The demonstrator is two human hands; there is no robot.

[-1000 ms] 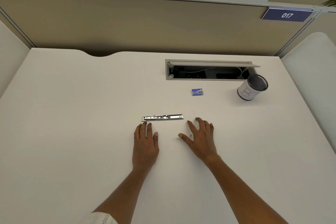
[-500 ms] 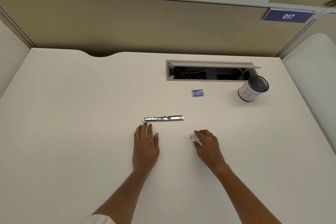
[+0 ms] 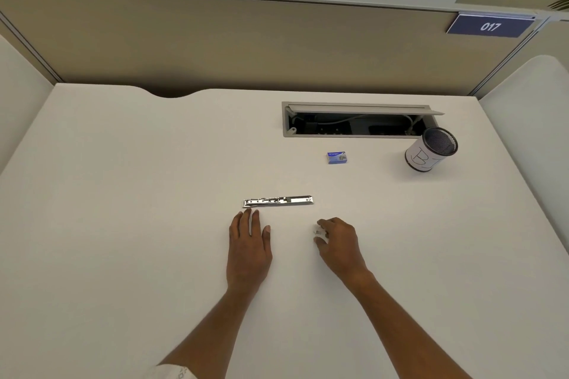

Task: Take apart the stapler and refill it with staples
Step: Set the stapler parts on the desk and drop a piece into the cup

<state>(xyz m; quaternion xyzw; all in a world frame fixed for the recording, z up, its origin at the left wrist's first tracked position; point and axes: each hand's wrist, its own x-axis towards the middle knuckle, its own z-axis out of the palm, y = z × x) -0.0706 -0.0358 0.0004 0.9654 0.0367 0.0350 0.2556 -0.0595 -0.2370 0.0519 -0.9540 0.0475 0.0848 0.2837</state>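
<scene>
In the head view, the white table (image 3: 123, 224) stretches wide to the left of the hands and toward me. Its far edge meets a tan wall (image 3: 215, 46). Far back on the right are an open hatch (image 3: 288, 132) and a pen cup (image 3: 428, 154), with the blue staple box (image 3: 336, 157) near them.

The metal stapler part (image 3: 278, 201) lies flat in the middle. Its long side runs left to right.

The left hand (image 3: 248, 243) rests just beside its left end, grip spread flat. The right hand (image 3: 338, 243) is near, its grip pinching a tiny pale bit (image 3: 320, 232), too blurry to name.
</scene>
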